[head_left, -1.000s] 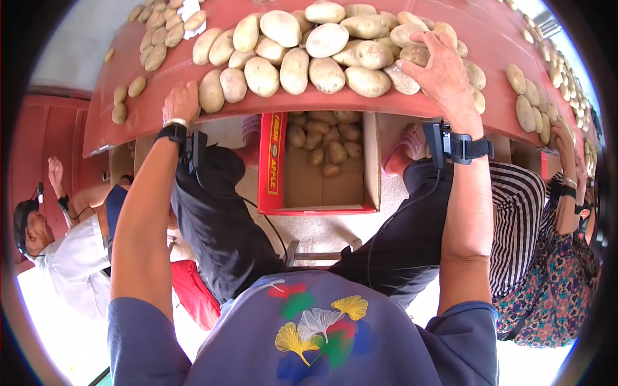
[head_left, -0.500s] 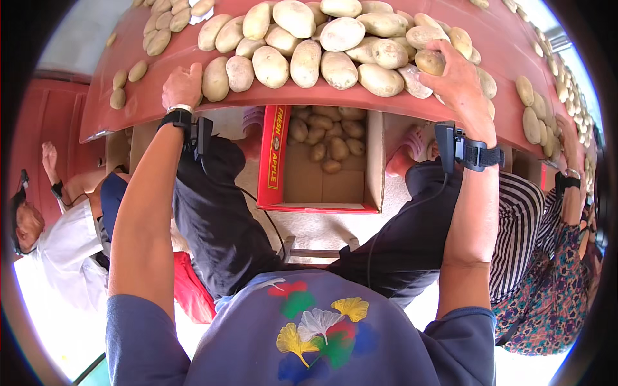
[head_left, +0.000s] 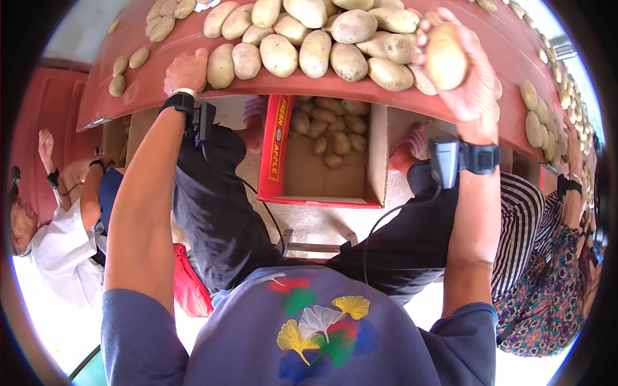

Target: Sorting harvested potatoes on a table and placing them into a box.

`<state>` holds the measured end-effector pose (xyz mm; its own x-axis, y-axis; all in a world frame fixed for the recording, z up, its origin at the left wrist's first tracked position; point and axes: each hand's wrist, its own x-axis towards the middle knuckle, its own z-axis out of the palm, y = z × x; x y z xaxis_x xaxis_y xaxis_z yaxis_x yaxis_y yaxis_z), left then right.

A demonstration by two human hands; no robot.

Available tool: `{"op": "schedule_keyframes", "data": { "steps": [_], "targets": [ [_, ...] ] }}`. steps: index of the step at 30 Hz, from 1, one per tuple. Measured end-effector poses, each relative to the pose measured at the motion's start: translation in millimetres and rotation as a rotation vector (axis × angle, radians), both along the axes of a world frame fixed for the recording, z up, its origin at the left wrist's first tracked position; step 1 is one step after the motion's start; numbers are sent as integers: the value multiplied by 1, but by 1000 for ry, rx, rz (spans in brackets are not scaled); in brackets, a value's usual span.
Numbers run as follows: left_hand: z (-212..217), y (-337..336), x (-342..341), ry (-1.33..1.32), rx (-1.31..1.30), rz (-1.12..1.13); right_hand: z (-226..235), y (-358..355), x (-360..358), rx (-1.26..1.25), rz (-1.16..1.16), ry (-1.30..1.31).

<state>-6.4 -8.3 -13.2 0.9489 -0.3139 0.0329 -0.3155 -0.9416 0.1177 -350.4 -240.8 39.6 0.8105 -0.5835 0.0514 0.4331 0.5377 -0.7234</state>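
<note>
Head view: I judge the picking step is in hand. My right hand [head_left: 467,90] grasps a potato [head_left: 445,56] at upper right; left hand [head_left: 185,69] rests unclenched by the belt [head_left: 141,83]. Next: carry to the box [head_left: 325,168], frame centre.

Bright daylight, blown-out white glare along the lower left and right rim, shade under the curved red desk [head_left: 489,58], strong fisheye bending, black vignette corners, mostly sharp focus

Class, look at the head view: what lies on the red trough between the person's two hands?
In the head view, a crowd of loose potatoes lies between the left hand and the right hand, which grips one potato.
</note>
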Motion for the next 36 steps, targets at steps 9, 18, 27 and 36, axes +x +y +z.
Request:
{"op": "schedule_keyframes", "data": {
  "steps": [9, 18, 27, 36],
  "targets": [
    [-7, 4, 12, -8, 6, -76, -26, 62, 31, -577, 430, 307],
    [-3, 4, 3, -7, -34, -5, -49, 63, 28, -1475, 387, 588],
    [-7, 5, 8, -40, -28, -48, -11, -71, -20, -1596, -1017, 751],
    [-4, 4, 7, -18, -7, -23, -69, -175, -23, -1631, -499, 1509]
  ]
}}
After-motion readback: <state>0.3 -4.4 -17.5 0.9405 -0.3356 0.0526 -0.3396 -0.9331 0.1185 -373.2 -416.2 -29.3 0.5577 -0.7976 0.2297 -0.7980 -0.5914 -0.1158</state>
